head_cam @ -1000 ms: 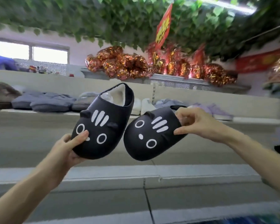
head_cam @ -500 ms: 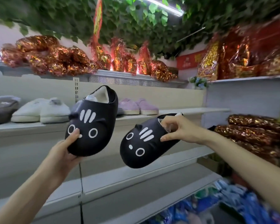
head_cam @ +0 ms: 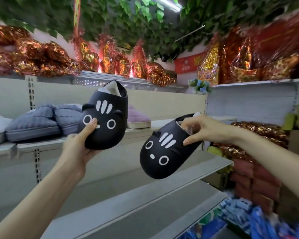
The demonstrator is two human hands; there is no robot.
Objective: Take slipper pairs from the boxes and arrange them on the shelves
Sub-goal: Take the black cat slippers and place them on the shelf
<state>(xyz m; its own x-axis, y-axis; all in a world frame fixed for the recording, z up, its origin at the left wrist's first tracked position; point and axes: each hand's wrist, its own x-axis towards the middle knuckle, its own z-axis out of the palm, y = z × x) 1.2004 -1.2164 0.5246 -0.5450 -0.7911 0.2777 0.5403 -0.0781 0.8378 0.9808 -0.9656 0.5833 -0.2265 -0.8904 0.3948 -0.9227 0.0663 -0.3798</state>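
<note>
**Black cat-face pair in hand, not yet shelved**

Left hand (head_cam: 76, 147) grips one black slipper (head_cam: 109, 131) at the toe; thumb pressed on the printed face, fingers curled under the sole; slipper upright, opening uppermost, held in front of the middle shelf (head_cam: 42, 146), apparently clear of it. Right hand (head_cam: 203, 130) pinches the second black slipper (head_cam: 162, 154) at the collar of its opening, thumb outside, fingers tucked in; toe hangs down above the lower shelf (head_cam: 197, 169), not touching; the two slippers are apart. Grey-blue slippers (head_cam: 33, 125) and a lilac slipper (head_cam: 137, 118) already sit on the middle shelf.

Handling, as judged: a light moulded shell that keeps its shape, with soft pale lining inside; not fragile; one hand each is ample. The smooth skin may slide under a thumb-only pinch; the collar rim, or the toe with the sole supported, looks the surest hold.
</note>
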